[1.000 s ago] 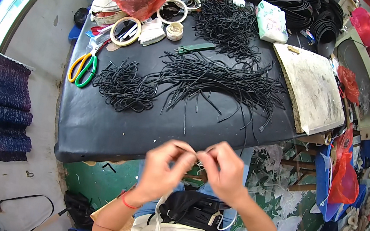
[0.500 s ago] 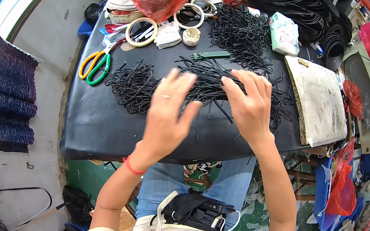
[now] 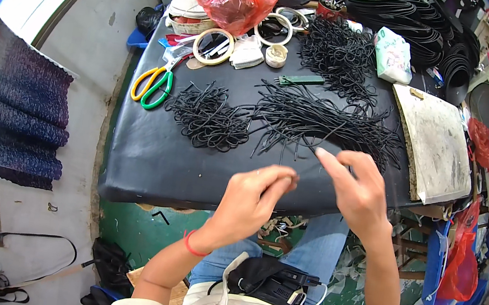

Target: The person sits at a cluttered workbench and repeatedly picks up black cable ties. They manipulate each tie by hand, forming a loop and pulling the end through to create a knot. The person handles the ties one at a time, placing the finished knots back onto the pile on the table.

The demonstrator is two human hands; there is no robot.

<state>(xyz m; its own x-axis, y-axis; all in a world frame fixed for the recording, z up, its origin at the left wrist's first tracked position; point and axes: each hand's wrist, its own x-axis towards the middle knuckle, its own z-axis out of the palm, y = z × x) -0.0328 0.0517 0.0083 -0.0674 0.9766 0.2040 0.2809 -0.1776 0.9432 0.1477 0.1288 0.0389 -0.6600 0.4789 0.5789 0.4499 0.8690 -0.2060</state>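
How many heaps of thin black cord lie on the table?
3: a looped heap at left, a spread heap right of it, and a tangled heap farther back. More may be hidden.

Left hand (image 3: 250, 199) curled, right hand (image 3: 362, 196) raised higher

Left forearm (image 3: 177, 261) slants up and inward from below; thumb (image 3: 275, 193) and fingers (image 3: 269, 173) drawn together, tips toward the right. Right forearm (image 3: 382, 282) stands nearly upright; its thumb points up and left, fingers bent. Right grip unclear. Hands near each other, not touching.

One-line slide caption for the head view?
Left hand and right hand at a black table, with piles of black cords beyond and scissors farther left.
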